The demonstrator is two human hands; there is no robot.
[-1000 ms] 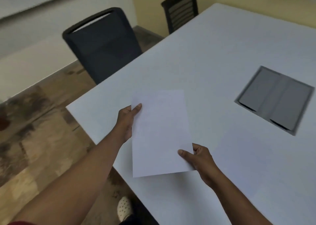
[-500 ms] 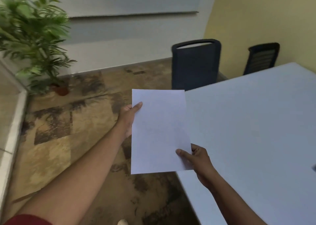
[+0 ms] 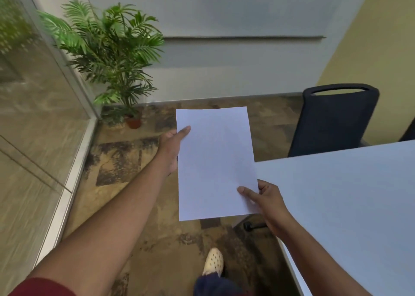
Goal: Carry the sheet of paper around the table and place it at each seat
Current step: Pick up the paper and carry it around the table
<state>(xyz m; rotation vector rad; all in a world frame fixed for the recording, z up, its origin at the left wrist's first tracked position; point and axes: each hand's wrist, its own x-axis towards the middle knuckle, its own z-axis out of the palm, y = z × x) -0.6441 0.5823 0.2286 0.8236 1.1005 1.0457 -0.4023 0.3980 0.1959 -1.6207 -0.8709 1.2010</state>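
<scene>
A blank white sheet of paper [image 3: 215, 163] is held in the air above the floor, just left of the table's corner. My left hand [image 3: 173, 147] grips its upper left edge with the thumb on top. My right hand [image 3: 265, 199] pinches its lower right corner. The white table [image 3: 348, 194] fills the right side, its corner right beside the sheet. A dark office chair [image 3: 334, 120] stands at the table's far edge, and a second chair [image 3: 409, 131] shows only as a sliver at the right border.
A potted palm [image 3: 114, 55] stands in the far left corner by a glass wall [image 3: 38, 106]. Patterned brown carpet lies below. My foot in a cream perforated shoe [image 3: 213, 261] steps forward near the table's corner. A grey wall runs along the back.
The view has swung left and away from the table: the sheet went from over the tabletop to over the floor beside the corner. Both hands keep the same grip. The plant and glass wall came into view.
</scene>
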